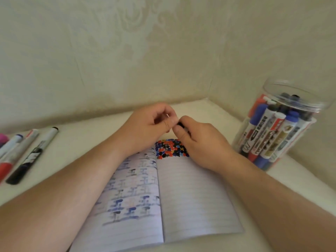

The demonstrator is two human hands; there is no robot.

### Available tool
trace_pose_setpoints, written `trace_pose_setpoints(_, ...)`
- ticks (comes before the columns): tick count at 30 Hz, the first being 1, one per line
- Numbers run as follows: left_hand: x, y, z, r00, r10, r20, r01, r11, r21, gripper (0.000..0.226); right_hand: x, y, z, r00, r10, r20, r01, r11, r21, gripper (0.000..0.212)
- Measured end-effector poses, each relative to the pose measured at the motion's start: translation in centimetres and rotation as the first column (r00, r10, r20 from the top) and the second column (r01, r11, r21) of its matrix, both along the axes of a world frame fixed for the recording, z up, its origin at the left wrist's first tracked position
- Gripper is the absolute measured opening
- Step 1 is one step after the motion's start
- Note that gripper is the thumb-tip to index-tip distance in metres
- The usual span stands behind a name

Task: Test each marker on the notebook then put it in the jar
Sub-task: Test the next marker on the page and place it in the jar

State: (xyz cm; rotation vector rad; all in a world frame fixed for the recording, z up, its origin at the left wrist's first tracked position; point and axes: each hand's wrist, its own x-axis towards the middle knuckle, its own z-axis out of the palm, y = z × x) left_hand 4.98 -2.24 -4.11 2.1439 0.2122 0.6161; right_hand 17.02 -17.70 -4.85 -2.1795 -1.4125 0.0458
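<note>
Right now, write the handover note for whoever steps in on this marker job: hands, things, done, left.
Left hand: fingers curled, pinching at the end of a small black piece, apparently a marker; mostly hidden.
Right hand: curled round the same black piece, above the notebook's top edge.
Notebook: open on the table; a patch of red, blue and black test marks at the top of the right page.
Jar: far right, open top, already holding many markers.
Left: four or so loose markers lie on the table at far left, untested as far as I can tell; test each, then put it in the jar.
</note>
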Motion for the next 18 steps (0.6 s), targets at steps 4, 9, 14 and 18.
trace_pose_setpoints(4,-0.1,0.0,0.1,0.996,-0.039,-0.077,0.038,0.999,-0.008,0.009,0.0,-0.3,0.4,0.973,-0.065,0.222,0.067,0.998,-0.001,0.037)
trace_pose_setpoints(9,-0.2,-0.3,-0.2,0.990,-0.083,-0.112,0.085,0.996,0.006,0.007,-0.4,-0.6,0.7,0.981,-0.067,0.179,0.083,0.993,-0.084,0.035)
trace_pose_setpoints(14,-0.1,0.2,0.1,0.995,-0.010,-0.099,0.013,0.999,0.030,0.025,-0.7,-2.0,1.8,0.967,-0.080,-0.243,0.106,0.990,0.094,0.016)
trace_pose_setpoints(18,-0.2,0.2,0.0,0.976,-0.046,-0.215,0.076,0.988,0.135,0.042,-0.6,-3.9,2.6,0.687,0.228,-0.690,0.082,0.920,0.384,0.061)
